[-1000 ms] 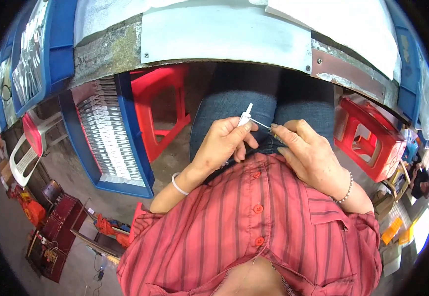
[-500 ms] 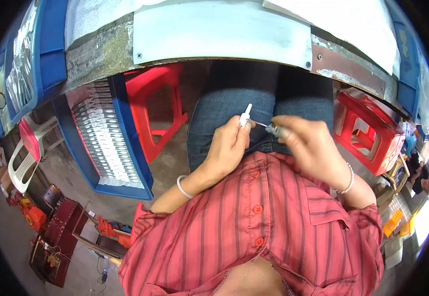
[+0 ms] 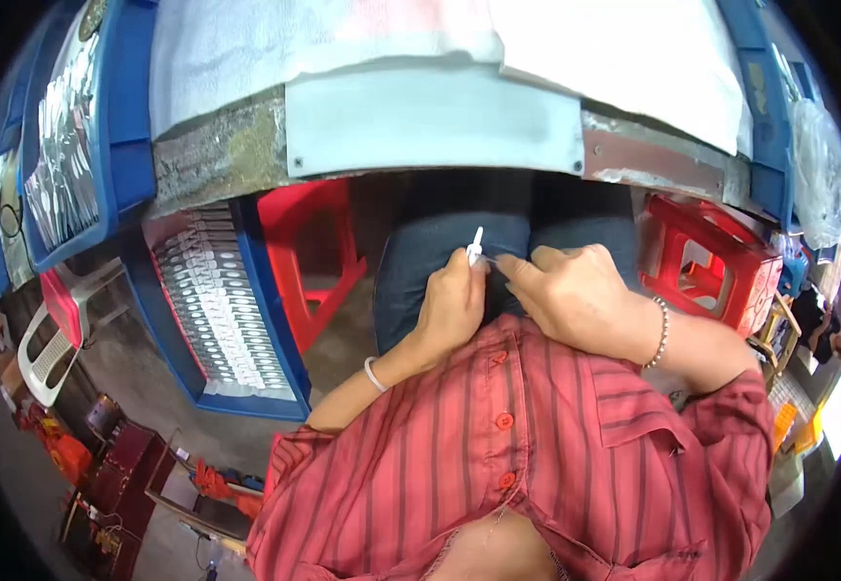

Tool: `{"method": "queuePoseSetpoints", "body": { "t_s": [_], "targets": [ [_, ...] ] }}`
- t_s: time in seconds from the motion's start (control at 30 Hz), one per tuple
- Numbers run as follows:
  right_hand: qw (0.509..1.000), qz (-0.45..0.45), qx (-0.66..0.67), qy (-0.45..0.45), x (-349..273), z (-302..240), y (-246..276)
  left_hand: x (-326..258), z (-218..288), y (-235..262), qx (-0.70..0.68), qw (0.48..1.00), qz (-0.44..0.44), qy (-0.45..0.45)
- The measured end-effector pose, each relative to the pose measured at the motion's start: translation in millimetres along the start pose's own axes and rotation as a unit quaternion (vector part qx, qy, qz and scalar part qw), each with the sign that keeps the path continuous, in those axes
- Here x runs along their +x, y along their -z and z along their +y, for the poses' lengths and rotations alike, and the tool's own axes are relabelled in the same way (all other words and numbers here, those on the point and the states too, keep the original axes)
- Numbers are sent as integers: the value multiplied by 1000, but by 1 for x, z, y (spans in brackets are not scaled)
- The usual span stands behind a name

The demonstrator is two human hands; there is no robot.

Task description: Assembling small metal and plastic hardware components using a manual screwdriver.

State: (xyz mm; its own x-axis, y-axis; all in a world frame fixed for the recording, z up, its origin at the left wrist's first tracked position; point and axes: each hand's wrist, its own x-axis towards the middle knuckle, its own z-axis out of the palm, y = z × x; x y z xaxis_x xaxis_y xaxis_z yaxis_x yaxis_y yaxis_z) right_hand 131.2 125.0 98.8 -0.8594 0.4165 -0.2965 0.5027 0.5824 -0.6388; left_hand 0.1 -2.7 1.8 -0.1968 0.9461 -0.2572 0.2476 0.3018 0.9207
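Left hand (image 3: 451, 302) curled over lap, fingers pinched shut on small white nozzle (image 3: 476, 246) pointing 12 o'clock; right hand (image 3: 570, 290) at 3 o'clock, fingertips touching it, grip unclear

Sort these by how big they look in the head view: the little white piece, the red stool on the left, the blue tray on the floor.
1. blue tray
2. red stool
3. little white piece, held by the left hand
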Motion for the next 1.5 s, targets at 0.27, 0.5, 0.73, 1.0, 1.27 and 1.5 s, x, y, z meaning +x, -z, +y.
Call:
{"method": "queuePoseSetpoints", "body": {
  "t_s": [0.27,0.5,0.73,1.0,1.27,1.5],
  "targets": [
    [954,-62,-241,169,7,2,2,6,-1,2,3,999,-18,43],
    [997,43,5,71,1,21,-18,3,-4,-2,42,999,-6,18],
    [652,-112,614,-430,2,19,3,-2,-2,-5,93,996,0,8],
    [956,-51,-253,137,-10,-6,0,-3,0,1,-23,1000,-5,16],
    [760,-91,515,-386,11,13,-7,1,-5,-2,75,996,39,1],
    [982,56,181,12,-13,21,1,-5,-3,14,-275,941,-86,178]
  ]
}}
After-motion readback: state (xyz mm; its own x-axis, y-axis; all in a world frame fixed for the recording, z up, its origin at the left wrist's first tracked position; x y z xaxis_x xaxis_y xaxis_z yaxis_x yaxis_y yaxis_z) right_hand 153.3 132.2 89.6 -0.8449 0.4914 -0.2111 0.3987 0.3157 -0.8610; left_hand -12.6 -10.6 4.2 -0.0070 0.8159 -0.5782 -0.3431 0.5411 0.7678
